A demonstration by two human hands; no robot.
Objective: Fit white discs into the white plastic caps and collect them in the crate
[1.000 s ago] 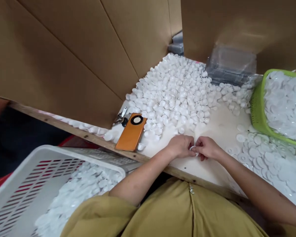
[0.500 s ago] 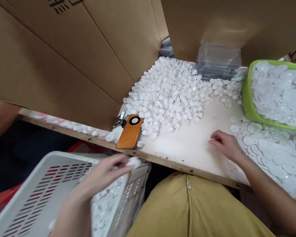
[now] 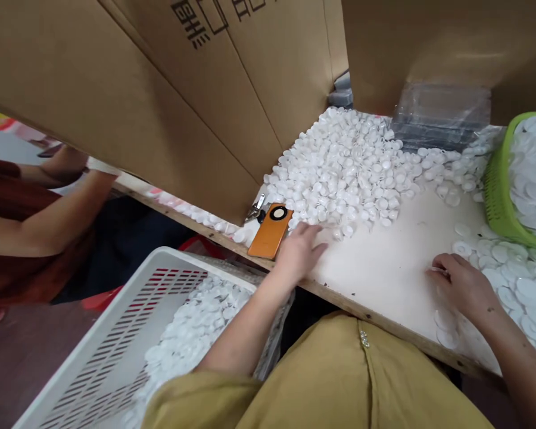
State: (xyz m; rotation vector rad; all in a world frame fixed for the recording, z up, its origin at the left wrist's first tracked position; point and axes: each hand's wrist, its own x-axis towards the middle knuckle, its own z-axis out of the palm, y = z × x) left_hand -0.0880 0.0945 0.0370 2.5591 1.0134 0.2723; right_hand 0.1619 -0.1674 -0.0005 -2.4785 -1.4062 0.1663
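My left hand [image 3: 298, 253] reaches over the table edge with its fingers spread, at the near side of a pile of small white plastic caps [image 3: 343, 167]. Nothing shows in it. Beside it lies an orange phone [image 3: 268, 237]. My right hand [image 3: 464, 289] is closed in a pinch on a thin white disc [image 3: 438, 270], of which only the edge shows. Many flat, translucent white discs [image 3: 522, 292] lie spread to the right of this hand, and a few more [image 3: 446, 329] lie below it.
A white slatted basket [image 3: 129, 298] holding white pieces stands below the table edge at left. Cardboard panels [image 3: 205, 107] wall the table. A green basket [image 3: 495, 190] of discs is at right. A co-worker's arm [image 3: 62, 220] is beyond the left panel.
My left hand has moved from above the white basket up to the cap pile; the white piece it held is gone from it. My right hand stays pinched over the table. The view has swung left.
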